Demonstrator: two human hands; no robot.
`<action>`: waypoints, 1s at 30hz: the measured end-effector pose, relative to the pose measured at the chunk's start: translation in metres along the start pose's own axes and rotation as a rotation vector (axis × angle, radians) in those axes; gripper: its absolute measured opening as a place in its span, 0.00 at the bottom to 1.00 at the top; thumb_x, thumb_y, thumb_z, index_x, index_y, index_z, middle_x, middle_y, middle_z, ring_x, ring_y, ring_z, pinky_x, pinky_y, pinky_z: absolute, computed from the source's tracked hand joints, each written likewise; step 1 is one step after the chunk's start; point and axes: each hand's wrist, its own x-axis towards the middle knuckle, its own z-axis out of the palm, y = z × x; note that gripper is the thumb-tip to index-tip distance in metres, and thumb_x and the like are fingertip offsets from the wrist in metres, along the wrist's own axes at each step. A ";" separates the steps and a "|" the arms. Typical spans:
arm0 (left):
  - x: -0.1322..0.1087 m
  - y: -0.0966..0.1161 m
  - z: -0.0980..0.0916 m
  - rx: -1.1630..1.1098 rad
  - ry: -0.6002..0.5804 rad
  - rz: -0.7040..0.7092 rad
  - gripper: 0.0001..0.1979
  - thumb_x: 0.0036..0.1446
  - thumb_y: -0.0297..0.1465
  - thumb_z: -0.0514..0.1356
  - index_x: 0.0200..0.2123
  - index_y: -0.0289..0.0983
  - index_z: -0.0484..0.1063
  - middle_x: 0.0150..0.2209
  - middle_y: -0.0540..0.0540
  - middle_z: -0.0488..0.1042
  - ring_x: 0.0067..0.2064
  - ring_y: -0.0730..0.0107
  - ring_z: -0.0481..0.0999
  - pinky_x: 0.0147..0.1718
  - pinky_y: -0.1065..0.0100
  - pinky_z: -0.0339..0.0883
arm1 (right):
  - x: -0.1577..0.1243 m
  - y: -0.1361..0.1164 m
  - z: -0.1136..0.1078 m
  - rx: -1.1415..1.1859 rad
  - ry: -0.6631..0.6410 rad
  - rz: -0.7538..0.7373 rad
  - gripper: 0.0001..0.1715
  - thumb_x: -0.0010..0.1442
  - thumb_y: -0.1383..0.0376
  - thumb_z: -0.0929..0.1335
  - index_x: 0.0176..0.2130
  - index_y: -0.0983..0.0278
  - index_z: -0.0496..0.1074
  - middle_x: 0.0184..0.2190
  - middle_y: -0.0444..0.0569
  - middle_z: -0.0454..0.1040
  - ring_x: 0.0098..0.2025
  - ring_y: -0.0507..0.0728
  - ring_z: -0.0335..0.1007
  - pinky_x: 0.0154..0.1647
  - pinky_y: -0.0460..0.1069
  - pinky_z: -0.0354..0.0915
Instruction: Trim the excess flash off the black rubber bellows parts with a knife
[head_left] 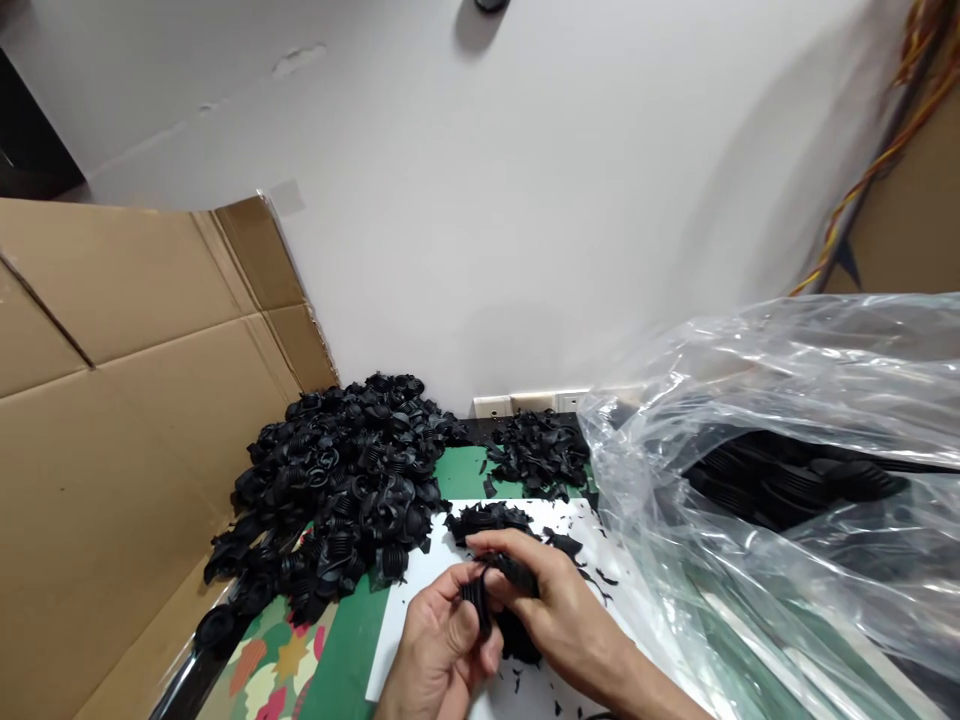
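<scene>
in the head view, with the clock face centred on the two hands, the left hand [441, 640] pinches a black ribbed piece [475, 602] between thumb and fingertips. the right hand [551, 605] meets it from three o'clock, thumb and fingers closed around a dark flap [516, 574]; whether the flap is joined to the ribbed piece, i cannot tell. both hands are close together over a white board [405, 612] strewn with black shreds, with a small black cluster [491, 517] on it at twelve.

at ten o'clock a large heap of black pieces [352, 490] spreads beside a folded cardboard sheet [127, 370]. a smaller scrap pile [538, 452] lies at one, on the green surface [460, 472], just below the wall sockets [532, 403]. between two and three, a clear plastic bag [757, 390] holds dark ribbed parts [795, 482]. between eight and nine lies a colourful patterned area [281, 660].
</scene>
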 end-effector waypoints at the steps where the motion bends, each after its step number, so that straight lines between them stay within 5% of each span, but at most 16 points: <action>1: 0.000 0.000 0.001 0.041 -0.010 0.000 0.17 0.41 0.34 0.69 0.36 0.32 0.75 0.27 0.46 0.73 0.19 0.81 0.66 0.18 0.76 0.53 | 0.000 0.000 0.002 0.004 -0.007 0.020 0.12 0.51 0.69 0.64 0.35 0.62 0.74 0.29 0.48 0.76 0.30 0.56 0.71 0.31 0.50 0.68; 6: -0.001 0.009 0.004 0.143 0.101 0.054 0.13 0.51 0.36 0.62 0.38 0.34 0.73 0.29 0.41 0.76 0.22 0.69 0.74 0.17 0.75 0.54 | 0.003 0.007 -0.008 -0.204 0.100 -0.054 0.10 0.47 0.73 0.61 0.21 0.63 0.67 0.20 0.45 0.70 0.25 0.55 0.67 0.25 0.47 0.62; 10: -0.004 0.022 0.000 0.071 0.180 0.100 0.12 0.52 0.37 0.61 0.33 0.32 0.75 0.39 0.39 0.76 0.23 0.74 0.72 0.18 0.75 0.56 | 0.008 0.011 -0.023 -0.361 0.118 -0.041 0.11 0.53 0.69 0.59 0.22 0.62 0.65 0.22 0.47 0.70 0.25 0.56 0.66 0.27 0.49 0.62; 17: -0.007 0.021 -0.010 -0.124 0.163 0.056 0.20 0.48 0.43 0.62 0.39 0.33 0.77 0.29 0.45 0.74 0.21 0.79 0.65 0.20 0.74 0.56 | 0.010 0.024 -0.031 -0.516 0.134 -0.028 0.16 0.53 0.63 0.62 0.42 0.60 0.72 0.38 0.53 0.74 0.36 0.62 0.72 0.35 0.55 0.66; 23: -0.011 0.018 -0.013 -0.132 0.140 0.053 0.23 0.48 0.44 0.62 0.42 0.33 0.76 0.30 0.44 0.73 0.21 0.79 0.63 0.20 0.73 0.53 | 0.006 0.030 -0.031 -0.506 0.253 -0.127 0.07 0.52 0.67 0.60 0.27 0.62 0.67 0.33 0.52 0.70 0.32 0.58 0.68 0.32 0.53 0.66; 30: -0.012 0.016 -0.014 -0.171 0.133 0.039 0.24 0.48 0.45 0.62 0.43 0.34 0.75 0.30 0.45 0.72 0.21 0.78 0.63 0.20 0.73 0.52 | 0.006 0.019 -0.031 -0.442 0.388 -0.111 0.09 0.52 0.64 0.61 0.30 0.62 0.69 0.30 0.51 0.68 0.32 0.59 0.67 0.31 0.52 0.65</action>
